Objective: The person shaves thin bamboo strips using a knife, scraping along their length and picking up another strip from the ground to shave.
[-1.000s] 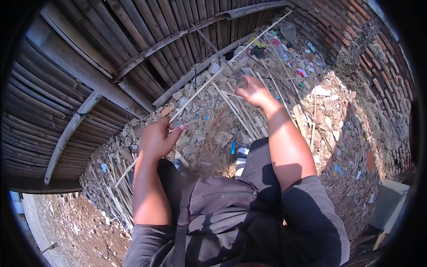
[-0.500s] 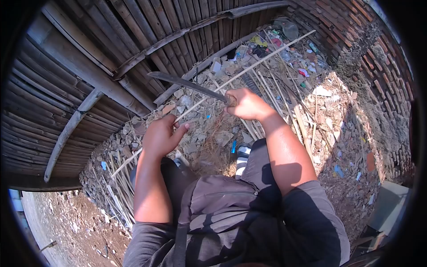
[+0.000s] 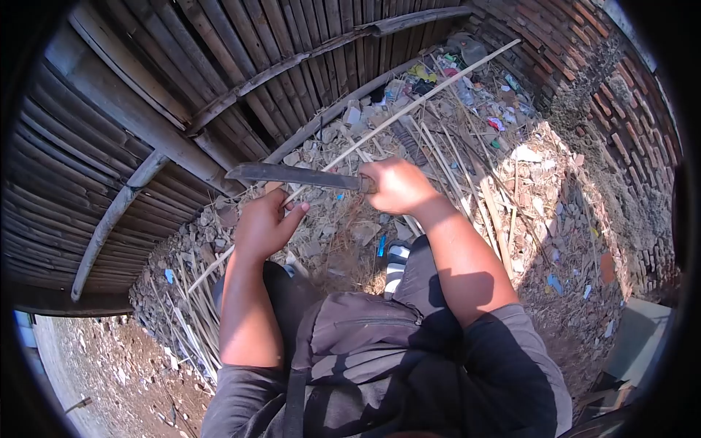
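My left hand point(image 3: 269, 225) is closed around a long, pale, thin strip point(image 3: 409, 109), which slants from the lower left up to the brick wall side. In my right hand point(image 3: 398, 186) is the handle of a machete point(image 3: 292, 175). Its dark blade points left, just above my left hand, and crosses the strip; whether the two touch I cannot tell. More thin strips point(image 3: 456, 171) lie on the rubble beyond my right hand, and a bundle of strips point(image 3: 193, 321) rests beside my left forearm.
A slatted bamboo wall point(image 3: 95, 146) stands at the left and front, a brick wall point(image 3: 621, 124) at the right. Rubble and litter point(image 3: 504, 109) cover the ground. A grey panel point(image 3: 639, 339) stands at the lower right. My sandalled foot point(image 3: 396, 266) is below.
The machete has come into clear view and swung down leftward over the strip, with my right hand moving nearer. The strip has shifted back through my left hand toward the lower left.
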{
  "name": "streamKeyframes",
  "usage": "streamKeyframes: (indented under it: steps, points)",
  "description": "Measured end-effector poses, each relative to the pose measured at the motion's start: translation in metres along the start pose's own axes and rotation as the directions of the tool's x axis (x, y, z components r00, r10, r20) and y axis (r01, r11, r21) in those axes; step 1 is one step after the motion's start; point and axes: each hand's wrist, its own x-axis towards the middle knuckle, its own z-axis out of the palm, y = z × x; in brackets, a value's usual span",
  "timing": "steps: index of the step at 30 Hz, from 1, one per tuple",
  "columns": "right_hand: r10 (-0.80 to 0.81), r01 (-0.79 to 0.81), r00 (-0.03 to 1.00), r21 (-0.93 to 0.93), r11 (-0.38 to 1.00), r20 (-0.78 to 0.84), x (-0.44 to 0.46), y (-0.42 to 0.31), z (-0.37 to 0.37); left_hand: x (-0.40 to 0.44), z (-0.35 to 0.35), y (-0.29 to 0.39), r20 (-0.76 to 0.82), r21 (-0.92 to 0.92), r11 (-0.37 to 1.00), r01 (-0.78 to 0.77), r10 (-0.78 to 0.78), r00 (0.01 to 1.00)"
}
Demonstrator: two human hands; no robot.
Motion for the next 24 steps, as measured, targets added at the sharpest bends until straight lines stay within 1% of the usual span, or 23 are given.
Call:
streamKeyframes:
  steps: [2,3,4,5,6,8,9,10,11,13,14,15,19,22,24]
  points:
    - [-0.082,0.080,0.996,-0.062,0.995,-0.034,-0.002,-0.004,0.003,-0.002,-0.001,-0.004,-0.006,-0.006,1.000,0.026,-0.026,1.000]
    - [-0.040,0.041,0.997,0.016,0.999,-0.067,0.000,0.003,0.001,-0.004,-0.002,-0.009,-0.016,-0.021,0.999,0.042,-0.043,0.999]
    - [0.030,-0.031,0.999,0.124,0.992,0.013,0.007,0.013,-0.009,-0.005,-0.005,-0.014,-0.029,-0.038,0.998,0.056,-0.057,0.998]
    - [0.069,-0.041,0.981,0.156,0.987,-0.183,0.013,0.038,-0.004,-0.007,-0.010,-0.017,-0.025,-0.019,0.997,0.069,-0.069,0.997]
    - [0.108,-0.041,0.922,0.185,0.982,-0.372,0.019,0.066,0.003,-0.008,-0.016,-0.019,-0.025,-0.002,0.997,0.081,-0.081,0.996]
    - [0.284,-0.144,0.828,0.306,0.941,-0.483,0.020,0.096,-0.006,-0.008,-0.026,-0.017,-0.027,0.031,0.994,0.107,-0.106,0.994]
    - [0.342,-0.185,0.804,0.342,0.921,-0.486,0.032,0.142,0.010,-0.009,-0.031,-0.015,-0.025,0.048,0.991,0.121,-0.120,0.992]
    - [0.509,-0.193,0.779,0.632,0.750,-0.367,0.025,0.132,0.004,-0.010,-0.033,-0.014,-0.019,0.066,0.989,0.135,-0.134,0.991]
    - [0.654,-0.176,0.721,0.851,0.495,-0.231,0.018,0.122,-0.003,-0.008,-0.031,-0.019,0.008,0.074,0.987,0.145,-0.146,0.989]
    - [0.639,-0.017,0.749,0.959,0.284,-0.176,0.018,0.123,-0.005,-0.004,-0.025,-0.024,0.058,0.085,0.983,0.165,-0.170,0.984]
    - [0.622,0.056,0.768,0.984,0.167,-0.149,0.018,0.124,-0.005,-0.003,-0.022,-0.027,0.067,0.102,0.984,0.145,-0.152,0.986]
    - [0.641,0.075,0.755,0.989,0.127,-0.140,0.019,0.116,-0.010,-0.001,-0.023,-0.024,0.076,0.120,0.985,0.127,-0.136,0.988]
    - [0.604,0.181,0.760,0.971,0.156,-0.239,0.019,0.100,-0.017,-0.003,-0.027,-0.019,0.099,0.153,0.982,0.109,-0.125,0.987]
    - [0.590,0.205,0.753,0.956,0.210,-0.292,0.021,0.095,-0.017,-0.005,-0.028,-0.025,0.131,0.154,0.981,0.116,-0.137,0.982]
    - [0.608,0.181,0.740,0.956,0.232,-0.288,0.021,0.092,-0.019,-0.006,-0.026,-0.030,0.134,0.118,0.988,0.105,-0.120,0.984]
